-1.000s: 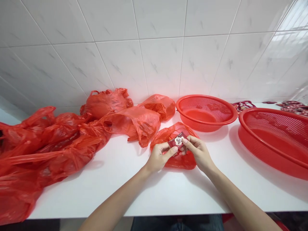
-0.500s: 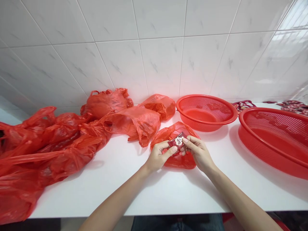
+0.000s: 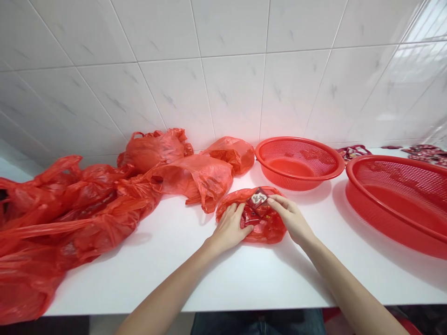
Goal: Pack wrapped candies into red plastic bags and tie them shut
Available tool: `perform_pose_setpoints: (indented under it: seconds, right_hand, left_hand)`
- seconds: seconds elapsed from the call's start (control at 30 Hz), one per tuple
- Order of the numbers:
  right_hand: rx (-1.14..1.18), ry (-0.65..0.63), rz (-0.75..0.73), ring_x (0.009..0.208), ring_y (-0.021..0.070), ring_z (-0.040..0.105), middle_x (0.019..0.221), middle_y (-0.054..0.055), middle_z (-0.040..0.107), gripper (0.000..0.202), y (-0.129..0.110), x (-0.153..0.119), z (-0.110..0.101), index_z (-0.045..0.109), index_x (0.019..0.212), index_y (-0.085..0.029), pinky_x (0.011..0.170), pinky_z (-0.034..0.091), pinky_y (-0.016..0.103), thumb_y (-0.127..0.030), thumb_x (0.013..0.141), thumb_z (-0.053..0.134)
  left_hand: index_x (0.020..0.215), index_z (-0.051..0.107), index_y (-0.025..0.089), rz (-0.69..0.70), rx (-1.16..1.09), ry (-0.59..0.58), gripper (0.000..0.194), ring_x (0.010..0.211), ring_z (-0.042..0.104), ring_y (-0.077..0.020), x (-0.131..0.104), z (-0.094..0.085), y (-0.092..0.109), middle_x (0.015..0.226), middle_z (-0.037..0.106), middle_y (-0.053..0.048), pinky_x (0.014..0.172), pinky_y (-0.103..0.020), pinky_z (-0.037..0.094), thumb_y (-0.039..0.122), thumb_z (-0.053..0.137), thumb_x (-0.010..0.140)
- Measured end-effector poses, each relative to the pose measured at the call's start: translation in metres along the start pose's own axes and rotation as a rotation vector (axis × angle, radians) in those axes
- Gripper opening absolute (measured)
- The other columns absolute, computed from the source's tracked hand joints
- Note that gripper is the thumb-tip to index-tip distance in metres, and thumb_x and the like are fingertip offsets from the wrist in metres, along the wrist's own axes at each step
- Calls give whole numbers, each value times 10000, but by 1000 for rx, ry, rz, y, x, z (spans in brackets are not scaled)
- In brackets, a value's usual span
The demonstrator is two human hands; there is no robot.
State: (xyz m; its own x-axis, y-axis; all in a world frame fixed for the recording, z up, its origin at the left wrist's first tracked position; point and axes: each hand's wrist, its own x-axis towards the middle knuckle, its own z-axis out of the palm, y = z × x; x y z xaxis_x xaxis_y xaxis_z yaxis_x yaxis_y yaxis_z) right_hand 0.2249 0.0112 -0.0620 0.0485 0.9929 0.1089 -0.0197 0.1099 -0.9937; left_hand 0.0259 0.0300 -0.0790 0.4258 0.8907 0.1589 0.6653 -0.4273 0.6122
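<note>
A dark red packet with a white label is pinched by my right hand at its right corner, over an open red plastic bag on the white table. My left hand reaches into the bag's left side with fingers apart, touching or close to other red packets inside. Whether its fingertips grip one of them is hidden.
Several crumpled red bags cover the left side of the table. A round red basket stands behind my right hand, a larger one at the right. Dark red packets lie near the tiled wall.
My left hand has let go of the held packet and moved down into the bag. My right hand still has the packet, now tilted differently. The bag's rim sits lower.
</note>
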Motion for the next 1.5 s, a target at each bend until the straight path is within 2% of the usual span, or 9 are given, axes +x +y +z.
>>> perform_pose_setpoints:
  seconds: [0.2, 0.33, 0.53, 0.77, 0.9, 1.0, 1.1, 1.23, 1.5]
  right_hand:
    - [-281, 41, -107, 1319, 330, 563, 1350, 87, 666, 500, 23, 3, -1, 668, 1249, -267, 1132, 408, 525, -399, 776, 763]
    - [-321, -18, -149, 1273, 324, 598, 1314, 83, 689, 493, 18, 1, -1, 662, 1256, -261, 1100, 441, 508, -343, 778, 750]
    - [-256, -82, -140, 1133, 309, 685, 1177, 92, 750, 371, 4, -3, 6, 706, 1145, -239, 970, 539, 464, -391, 810, 757]
    - [7, -236, -75, 674, 200, 697, 806, 41, 751, 289, 0, -8, 13, 697, 986, -213, 659, 575, 338, -454, 839, 760]
    - [75, -215, -72, 695, 191, 688, 818, 32, 733, 295, -3, -9, 13, 686, 937, -211, 654, 569, 321, -461, 817, 789]
    - [114, -213, -55, 726, 197, 692, 832, 29, 731, 319, -4, -10, 13, 669, 944, -211, 680, 581, 334, -466, 805, 801]
    - [135, -223, -50, 743, 197, 689, 824, 18, 723, 318, -6, -10, 14, 645, 918, -218, 696, 584, 338, -472, 806, 800]
    - [111, -195, -59, 743, 198, 678, 810, 27, 714, 345, -8, -11, 14, 614, 807, -214, 689, 577, 331, -533, 848, 739]
    - [103, -183, -97, 711, 179, 661, 792, 25, 704, 331, -10, -9, 11, 663, 849, -211, 674, 570, 308, -534, 856, 733]
  left_hand:
    - [1360, 535, 207, -28, -27, 6, 637, 1182, 593, -349, 2, 2, -3, 1199, 639, -127, 995, -497, 491, 196, 719, 751]
    - [1365, 540, 236, 24, -98, 86, 675, 1172, 611, -291, 3, 1, -3, 1225, 586, -96, 1012, -440, 515, 112, 684, 717]
    - [1264, 620, 248, 175, -263, 242, 519, 1205, 605, -249, 3, -4, 6, 1285, 549, -85, 1062, -409, 522, 122, 642, 762]
    - [1325, 591, 257, 207, -542, 159, 531, 1189, 634, -252, -2, -5, 13, 1337, 580, -103, 963, -377, 589, 195, 654, 802]
    - [1367, 541, 211, 64, -816, 128, 574, 1089, 690, -250, 2, -7, 14, 1268, 668, -128, 930, -388, 594, 304, 716, 829]
    - [1162, 677, 166, 1, -889, 63, 390, 1021, 701, -244, 5, -10, 16, 1100, 740, -110, 932, -387, 581, 376, 733, 838]
    - [1028, 735, 155, -4, -922, 14, 327, 975, 702, -239, 7, -13, 17, 1020, 761, -96, 928, -383, 574, 410, 756, 824]
    - [1014, 763, 158, -21, -965, 6, 344, 909, 703, -231, 6, -14, 16, 950, 763, -77, 874, -375, 584, 407, 802, 780]
    - [1000, 806, 166, 1, -988, -45, 307, 902, 702, -239, 5, -13, 14, 952, 740, -80, 848, -375, 585, 393, 795, 794]
